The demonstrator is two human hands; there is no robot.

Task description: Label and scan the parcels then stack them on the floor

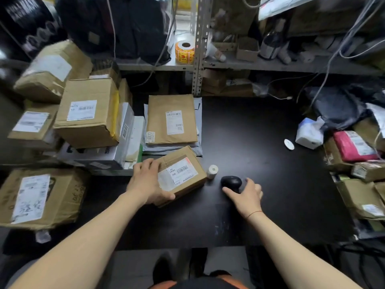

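Left hand point(149, 182) is on the small cardboard parcel point(187, 163), which lies on the black worktop point(250, 132) near the front edge, left of centre. The fingers spread over its top, the thumb hooks under the near corner, and that is a firm grasp. The parcel sits at an angle to the front edge, its white shipping label point(177, 174) face up.

Over to the right hand point(246, 195): it is wrapped round the black scanner point(231, 182), fingers on the far side, thumb side towards the person, so the scanner is clasped. The scanner sits near the front edge at about the middle, just beside the parcel's right corner. Between the two stands a small white roll point(213, 171), upright, right against that corner.

Behind the parcel, towards the back edge, a brown envelope point(171, 119) lies flat on top of grey mailers point(198, 149), label up. Cardboard boxes point(87, 111) are heaped along the left edge, labels showing. At the right edge, more parcels, a red one point(354, 146) among them, with a white tissue pack point(310, 132) and a small white disc point(289, 144) just beside it. Up on the shelf point(150, 66) behind the worktop, an orange label roll point(185, 52) stands next to the metal upright.
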